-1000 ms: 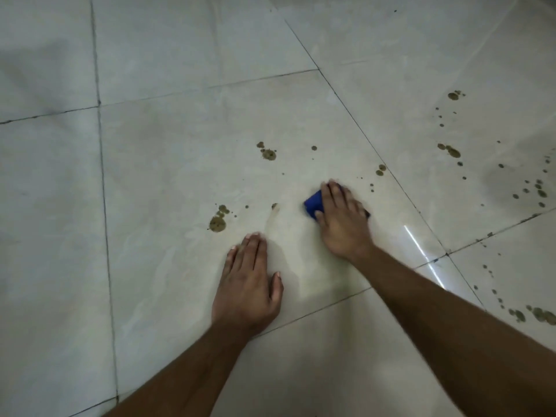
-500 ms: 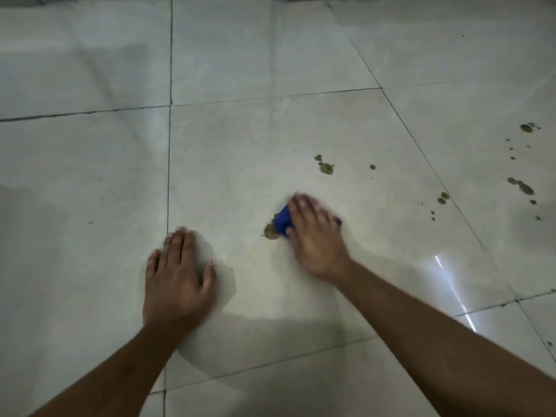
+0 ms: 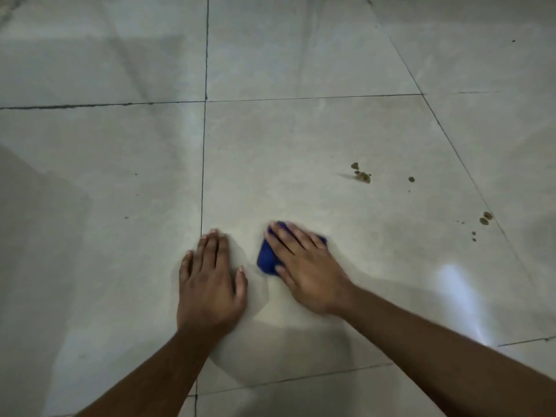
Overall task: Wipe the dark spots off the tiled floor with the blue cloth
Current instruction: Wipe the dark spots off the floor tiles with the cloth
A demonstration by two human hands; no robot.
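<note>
My right hand (image 3: 307, 266) presses flat on the blue cloth (image 3: 266, 257), which shows past my fingers and thumb on the pale tiled floor (image 3: 301, 164). Beside it my left hand (image 3: 210, 281) lies palm down on the tile, fingers apart, holding nothing. A cluster of dark brown spots (image 3: 361, 174) sits on the same tile, further off and to the right of the cloth. One small spot (image 3: 411, 179) lies right of that cluster. More spots (image 3: 484, 219) lie near the tile's right grout line.
Dark grout lines (image 3: 205, 164) divide the large tiles. A bright glare (image 3: 460, 296) reflects off the floor at the lower right. A few tiny specks (image 3: 126, 218) dot the left tile.
The cloth and my right hand have slid left and nearer to me, over the spot seen beside the cloth before. The view has shifted, so the far-right spots have left the frame.
</note>
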